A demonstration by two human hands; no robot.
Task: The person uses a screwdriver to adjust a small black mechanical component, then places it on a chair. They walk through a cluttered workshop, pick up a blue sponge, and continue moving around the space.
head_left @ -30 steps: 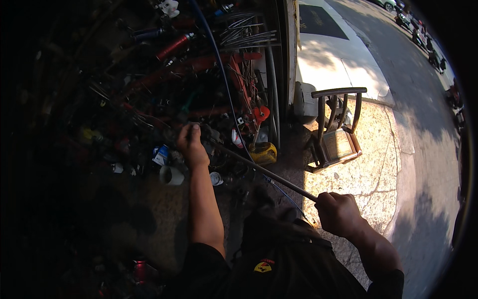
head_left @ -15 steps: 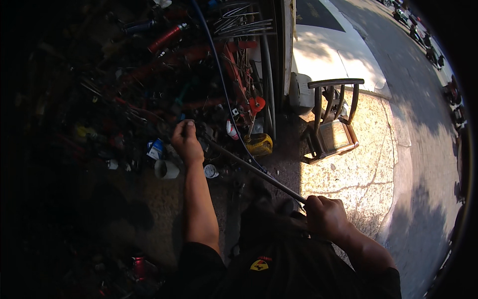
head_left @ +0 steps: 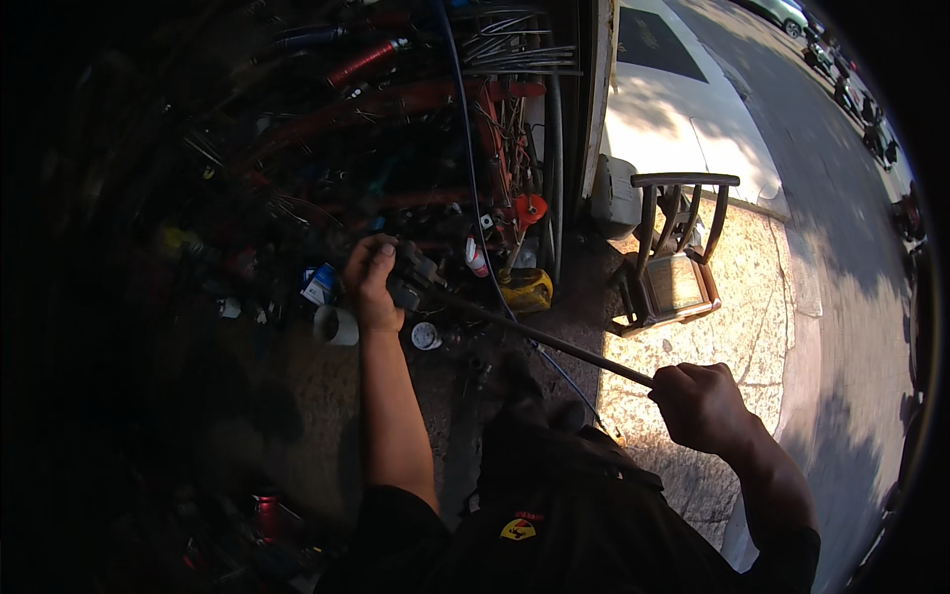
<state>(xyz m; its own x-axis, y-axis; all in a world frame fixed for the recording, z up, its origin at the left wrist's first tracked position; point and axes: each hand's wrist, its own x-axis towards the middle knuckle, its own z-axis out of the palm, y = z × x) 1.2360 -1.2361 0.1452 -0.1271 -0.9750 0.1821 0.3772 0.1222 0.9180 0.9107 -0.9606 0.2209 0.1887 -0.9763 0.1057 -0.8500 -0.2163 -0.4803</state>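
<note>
My right hand is closed round the near end of a long metal bar, which slants up-left across the view. My left hand is curled at the bar's far end by a dark metal piece; what its fingers hold is too dark to make out. Around that end sit a blue-and-white box, a pale cylinder, a white round container and a yellow container. A blue hose runs down behind the bar.
A cluttered heap with red metal framework and thin rods fills the left. On sunlit concrete stands a wooden chair, beside a grey container. A road with parked scooters runs along the right.
Compared with half a second ago, my right hand and its end of the bar have shifted right and slightly up. My left hand's fingers have turned a little on the far end.
</note>
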